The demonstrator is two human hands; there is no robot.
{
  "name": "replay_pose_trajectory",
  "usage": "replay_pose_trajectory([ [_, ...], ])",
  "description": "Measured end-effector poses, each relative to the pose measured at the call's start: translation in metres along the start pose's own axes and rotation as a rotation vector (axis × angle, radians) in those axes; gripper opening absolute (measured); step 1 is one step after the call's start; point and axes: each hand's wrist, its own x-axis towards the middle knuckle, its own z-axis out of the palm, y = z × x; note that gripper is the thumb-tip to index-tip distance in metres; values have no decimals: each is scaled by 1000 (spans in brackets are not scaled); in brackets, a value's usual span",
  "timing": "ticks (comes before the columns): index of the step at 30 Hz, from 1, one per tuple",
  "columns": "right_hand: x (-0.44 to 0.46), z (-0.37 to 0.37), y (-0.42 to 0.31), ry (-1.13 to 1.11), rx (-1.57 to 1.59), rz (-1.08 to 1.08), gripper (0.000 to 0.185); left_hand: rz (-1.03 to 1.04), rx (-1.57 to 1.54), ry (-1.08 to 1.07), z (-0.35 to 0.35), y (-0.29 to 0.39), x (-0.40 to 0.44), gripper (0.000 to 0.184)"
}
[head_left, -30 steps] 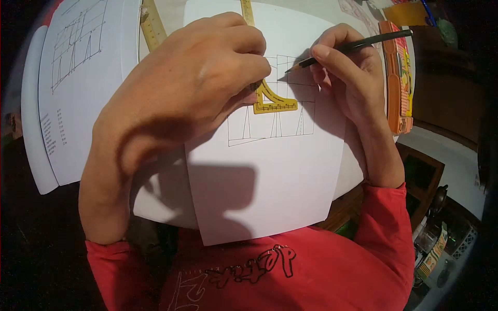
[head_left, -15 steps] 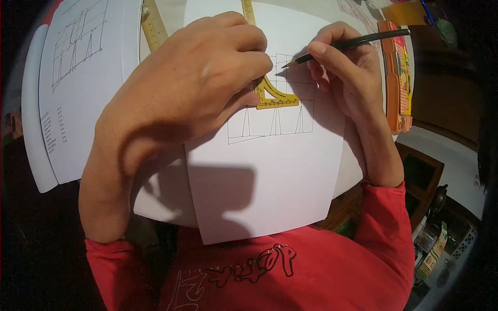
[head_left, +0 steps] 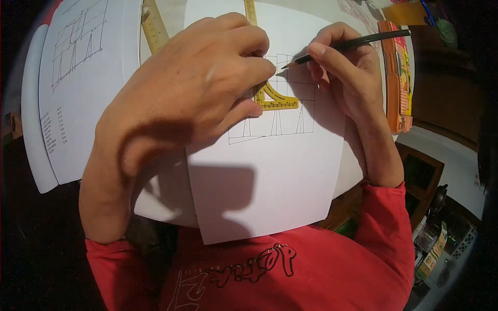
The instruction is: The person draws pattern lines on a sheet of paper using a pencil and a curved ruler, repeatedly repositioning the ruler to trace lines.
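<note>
On a white sheet of paper (head_left: 270, 181) is a line drawing of rectangles with narrow dart-like triangles below. A small yellow L-shaped ruler with a curved inner brace (head_left: 282, 105) lies over it. My left hand (head_left: 192, 78) is closed around the ruler's long arm, thumb at its lower corner and fingers hiding its middle. My right hand (head_left: 353, 72) grips a dark pencil (head_left: 371, 39) between thumb and fingers. The pencil's sharpened tip is close above the upper part of the drawing, right of my left fingertips; whether it touches the paper I cannot tell.
A printed page with a similar diagram (head_left: 85, 114) lies at the left, its edge curled. Another yellowish ruler (head_left: 154, 26) sits beyond my left hand. At the right edge of the white table (head_left: 161, 199) is an orange case (head_left: 392, 83). Cluttered items (head_left: 436, 243) are lower right.
My left thumb has moved out over the ruler's corner, and the ruler has shifted very slightly. The right hand and pencil stay nearly where they were.
</note>
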Motion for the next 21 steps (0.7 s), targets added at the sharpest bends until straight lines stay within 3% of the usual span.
replay_pose_trajectory([
  [11, -1, -9, -5, -86, -104, -1, 15, 6, -2, -7, 0, 0, 0, 57],
  [16, -3, -6, -2, -50, -125, -27, 12, -20, 4, -45, -5, 6, 2, 44],
  [21, -6, -4, -1, 22, -130, -17, 11, 6, -70, 85, -2, 6, 5, 20],
])
